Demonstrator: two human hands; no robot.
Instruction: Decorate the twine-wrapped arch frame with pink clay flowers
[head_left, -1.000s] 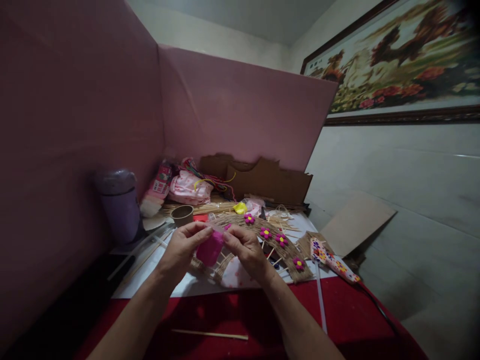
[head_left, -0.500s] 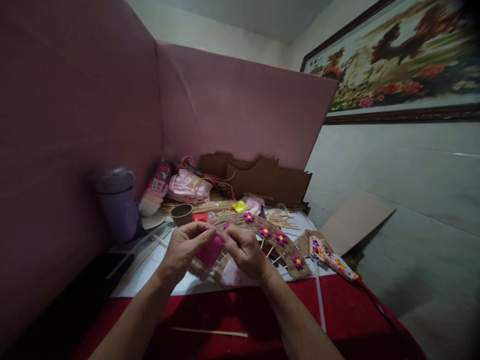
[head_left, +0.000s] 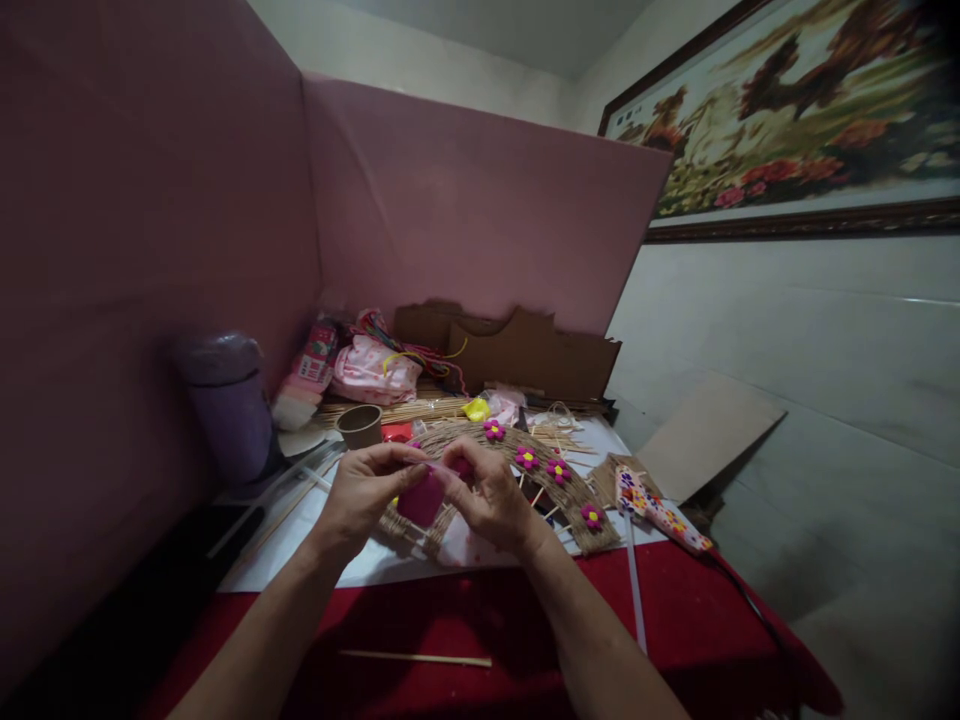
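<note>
Between my hands hangs a small magenta plastic packet, its clear top edge pinched up. My left hand is closed on the packet's upper left edge. My right hand is closed with thumb and fingers at the upper right edge, and a bit of magenta shows between its fingers. Below and behind them lies an arch wrapped in brown twine, with magenta flowers that have yellow centres. Thin sticks span the inside of the arch. My hands hide part of it.
A glue gun with a flowered pattern lies at the right, a glue stick beside it. A brown cup, a purple tumbler and a yellow packet stand behind. One thin stick lies on the red cloth.
My right-hand fingers have shifted at the packet's top edge, and magenta now shows between them. The packet stays held in both hands. The whole view has shifted slightly.
</note>
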